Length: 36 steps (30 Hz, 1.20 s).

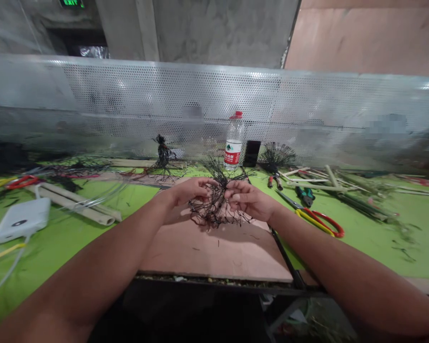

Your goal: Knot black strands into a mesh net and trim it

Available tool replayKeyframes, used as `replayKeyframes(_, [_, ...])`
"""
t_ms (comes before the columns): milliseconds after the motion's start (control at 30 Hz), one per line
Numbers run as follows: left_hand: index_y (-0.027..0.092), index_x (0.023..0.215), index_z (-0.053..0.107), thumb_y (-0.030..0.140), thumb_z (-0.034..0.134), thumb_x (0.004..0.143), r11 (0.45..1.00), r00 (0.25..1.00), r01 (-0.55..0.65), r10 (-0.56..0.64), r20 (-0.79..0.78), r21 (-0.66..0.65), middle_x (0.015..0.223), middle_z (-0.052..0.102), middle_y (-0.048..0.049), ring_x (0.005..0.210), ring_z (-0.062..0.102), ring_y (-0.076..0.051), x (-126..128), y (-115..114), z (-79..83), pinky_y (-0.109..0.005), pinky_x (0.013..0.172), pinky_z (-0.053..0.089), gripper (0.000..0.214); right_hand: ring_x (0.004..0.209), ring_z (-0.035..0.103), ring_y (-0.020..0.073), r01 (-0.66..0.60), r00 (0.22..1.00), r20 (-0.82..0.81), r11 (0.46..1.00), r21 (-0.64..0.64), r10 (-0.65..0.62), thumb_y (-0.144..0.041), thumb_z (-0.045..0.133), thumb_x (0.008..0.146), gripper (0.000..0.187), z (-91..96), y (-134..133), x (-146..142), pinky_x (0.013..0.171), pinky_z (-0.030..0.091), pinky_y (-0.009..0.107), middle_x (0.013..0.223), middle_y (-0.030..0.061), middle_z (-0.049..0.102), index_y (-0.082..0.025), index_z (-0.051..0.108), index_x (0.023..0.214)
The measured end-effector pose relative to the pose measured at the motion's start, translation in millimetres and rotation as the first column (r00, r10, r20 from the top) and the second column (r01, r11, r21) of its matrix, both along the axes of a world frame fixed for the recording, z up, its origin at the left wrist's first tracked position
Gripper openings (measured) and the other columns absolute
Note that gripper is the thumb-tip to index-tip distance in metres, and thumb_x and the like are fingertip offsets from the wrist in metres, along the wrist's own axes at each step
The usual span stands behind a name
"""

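Observation:
A bundle of thin black wiry strands (217, 202), gathered at its upper middle and fanning out above and below, is held over a bare wooden board (214, 252). My right hand (248, 197) pinches it near the gathered part, thumb and fingertips together. From the other side, my left hand (195, 189) has its fingers curled in on the strands; its fingertips are partly hidden among them. Behind the hands stands a similar black bundle (161, 152), tied at its top. Another dark, bushy bundle (277, 155) is at the back right.
A water bottle (233, 145) and a dark phone (252, 153) stand before the perforated metal screen (128, 105). Red-and-yellow scissors (318, 221), pliers (305, 196) and green stems (364, 207) lie to the right. On the left are a white power bank (21, 220) and pale tubes (75, 202).

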<state>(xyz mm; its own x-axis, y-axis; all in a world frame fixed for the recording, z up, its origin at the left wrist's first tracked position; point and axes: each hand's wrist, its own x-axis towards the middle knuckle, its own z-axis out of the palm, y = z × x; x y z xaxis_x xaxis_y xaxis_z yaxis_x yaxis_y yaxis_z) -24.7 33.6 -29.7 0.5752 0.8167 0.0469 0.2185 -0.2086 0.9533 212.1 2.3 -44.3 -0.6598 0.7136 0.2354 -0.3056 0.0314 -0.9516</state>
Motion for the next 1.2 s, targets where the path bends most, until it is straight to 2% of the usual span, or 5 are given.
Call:
replayKeyframes(167, [0.016, 0.12, 0.055, 0.01, 0.056, 0.06, 1.0, 0.998, 0.003, -0.003, -0.07, 0.007, 0.095, 0.062, -0.0063, 0.069, 0.057, -0.012, 2.4, 2.1, -5.8, -0.024, 0.063, 0.047, 0.059, 0.086, 0.06, 0.0146, 0.064, 0.96, 0.237, 0.937, 0.343, -0.152, -0.021, 0.066, 0.074, 0.026, -1.8, -3.6, -5.9, 0.083, 0.047, 0.032, 0.096, 0.0052, 0.065, -0.017, 0.063, 0.1])
replayKeyframes(367, [0.014, 0.121, 0.053, 0.009, 0.055, 0.058, 0.999, 0.995, 0.024, -0.02, -0.098, 0.044, 0.103, 0.063, -0.0092, 0.068, 0.058, -0.011, 4.5, 5.2, -8.5, -0.023, 0.061, 0.046, 0.063, 0.092, 0.059, 0.0197, -0.068, 0.823, 0.371, 0.574, 0.816, -0.43, -0.008, 0.054, 0.074, 0.029, -7.7, -4.6, -19.4, 0.086, 0.045, 0.036, 0.098, 0.0111, 0.066, -0.013, 0.068, 0.099])
replayKeyframes(733, [0.014, 0.124, 0.051, 0.01, 0.057, 0.061, 0.998, 0.997, 0.059, -0.06, -0.053, -0.018, 0.071, 0.059, -0.0004, 0.059, 0.054, -0.01, 1.2, 5.5, -10.8, -0.02, 0.054, 0.041, 0.063, 0.103, 0.055, 0.0208, -0.335, 0.836, 0.455, 0.373, 0.865, -0.305, -0.019, 0.06, 0.079, 0.018, -3.1, -11.3, -20.5, 0.092, 0.043, 0.036, 0.101, 0.0112, 0.063, -0.017, 0.069, 0.094])
replayKeyframes(1033, [0.015, 0.12, 0.053, 0.009, 0.057, 0.06, 0.998, 0.998, 0.058, -0.059, -0.022, -0.008, 0.078, 0.059, -0.002, 0.063, 0.057, -0.011, -1.1, 7.8, -8.8, -0.022, 0.058, 0.045, 0.06, 0.074, 0.057, 0.0137, 0.107, 0.913, 0.281, 0.837, 0.537, -0.297, -0.035, 0.048, 0.09, 0.02, 3.0, -15.6, -17.8, 0.073, 0.045, 0.029, 0.078, 0.0037, 0.063, -0.017, 0.054, 0.084])
replayKeyframes(1200, [0.017, 0.121, 0.054, 0.011, 0.059, 0.062, 0.998, 0.998, 0.059, -0.06, -0.016, -0.019, 0.076, 0.056, -0.0009, 0.064, 0.054, -0.01, -3.3, 7.7, -7.9, -0.024, 0.062, 0.046, 0.06, 0.05, 0.043, 0.0089, 0.165, 0.979, 0.073, 0.955, 0.247, -0.188, -0.038, 0.065, 0.078, 0.029, 7.9, -16.3, -13.2, 0.054, 0.04, 0.024, 0.054, -0.0075, 0.044, -0.02, 0.051, 0.096])
